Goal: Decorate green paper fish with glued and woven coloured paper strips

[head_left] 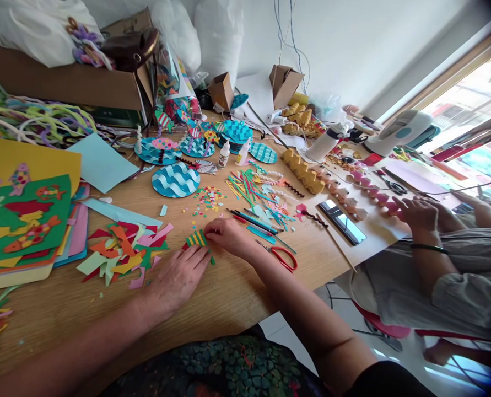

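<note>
Lying flat, the left hand (pixel 174 278) touches a striped paper piece (pixel 196 237) just below frame centre on the bench (pixel 228 300); the right hand (pixel 227 236) curls at its edge, pinch unclear.

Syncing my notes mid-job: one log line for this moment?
left hand: on striped paper piece | right hand: at its right edge | nearby: paper scraps, red-handled scissors

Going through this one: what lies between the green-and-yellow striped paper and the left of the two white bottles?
Scattered small paper dots lie on the table between the striped paper and that bottle, in the head view.
</note>
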A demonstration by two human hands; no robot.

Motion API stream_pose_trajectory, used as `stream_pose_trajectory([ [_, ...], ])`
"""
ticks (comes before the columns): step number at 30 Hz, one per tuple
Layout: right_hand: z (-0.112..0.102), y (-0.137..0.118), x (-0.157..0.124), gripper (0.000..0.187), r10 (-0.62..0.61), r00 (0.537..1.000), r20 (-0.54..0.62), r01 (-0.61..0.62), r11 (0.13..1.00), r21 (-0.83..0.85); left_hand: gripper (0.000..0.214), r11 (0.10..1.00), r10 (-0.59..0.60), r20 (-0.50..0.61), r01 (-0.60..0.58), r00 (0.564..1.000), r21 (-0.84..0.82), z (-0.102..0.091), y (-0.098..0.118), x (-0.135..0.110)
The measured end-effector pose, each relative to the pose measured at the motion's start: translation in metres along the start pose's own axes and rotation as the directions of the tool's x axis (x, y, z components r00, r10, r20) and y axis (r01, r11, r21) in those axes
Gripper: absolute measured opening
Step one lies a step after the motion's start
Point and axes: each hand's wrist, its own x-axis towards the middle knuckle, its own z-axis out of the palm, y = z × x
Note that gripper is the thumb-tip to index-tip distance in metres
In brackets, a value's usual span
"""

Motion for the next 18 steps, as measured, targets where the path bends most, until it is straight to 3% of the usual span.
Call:
stream_pose_trajectory([
  [4,0.001,0.000,0.004,0.014,0.047,0.999,-0.010,-0.046,0.999,0.007,0.038,1.000,-0.001,0.009,0.001,1.000,0.024,-0.003,0.001,0.002],
  [18,-0.005,-0.006,0.013,0.017,0.044,0.998,0.052,-0.040,0.996,-0.077,0.037,1.000,-0.015,0.022,0.014,1.000,0.027,-0.003,0.001,0.002],
])
